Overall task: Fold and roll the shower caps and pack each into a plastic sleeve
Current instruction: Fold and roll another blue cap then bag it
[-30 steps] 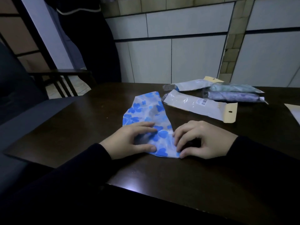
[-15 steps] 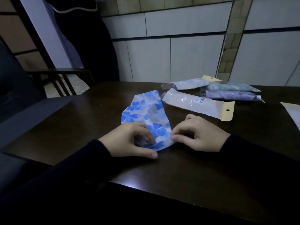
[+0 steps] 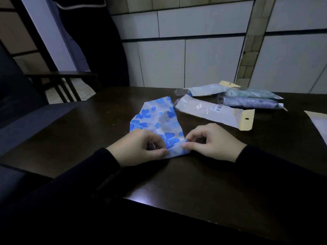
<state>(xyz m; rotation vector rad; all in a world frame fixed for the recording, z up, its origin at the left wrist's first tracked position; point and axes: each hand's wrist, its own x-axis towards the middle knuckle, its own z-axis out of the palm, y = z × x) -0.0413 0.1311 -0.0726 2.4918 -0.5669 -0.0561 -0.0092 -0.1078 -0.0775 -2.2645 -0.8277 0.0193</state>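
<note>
Shower cap [image 3: 160, 119] is lying folded lengthwise while left hand [image 3: 137, 147] and right hand [image 3: 212, 141] are pinching its near edge, seemingly starting an even roll.

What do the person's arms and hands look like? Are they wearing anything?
Both arms are covered in long, plain dark sleeves, black or very dark blue, that reach to the wrists. The left hand and right hand are bare: no gloves, and no rings or watch that I can see.

The right edge cuts off a pale sleeve [image 3: 318, 123], well right of the pinching hands. The barcode label [image 3: 216, 107] beyond them is too small to read. Both forearms vanish into dark sleeves.
</note>
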